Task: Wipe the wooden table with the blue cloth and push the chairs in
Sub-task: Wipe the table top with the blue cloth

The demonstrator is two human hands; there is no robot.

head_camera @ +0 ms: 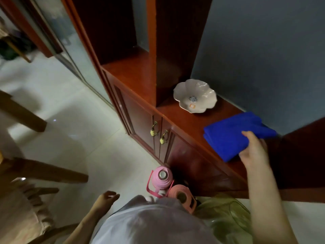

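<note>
One red-brown wooden cabinet (140,88) against a grey-blue wall, its lower ledge serving as a counter (190,124), with two brass door handles (159,133) below; one chair (35,173) at far left on the pale tiled floor. On the counter, one folded blue cloth (233,134) near the wall and one white scalloped dish (194,95) near it but apart; on the floor by the cabinet's base, two pink flasks (162,178) touching. Right hand (253,150) reaching forward, arm extended, grip closed on the cloth's near edge with thumb on top; left hand (107,199) low beside the body, fingers loosely curled and holding nothing.
</note>
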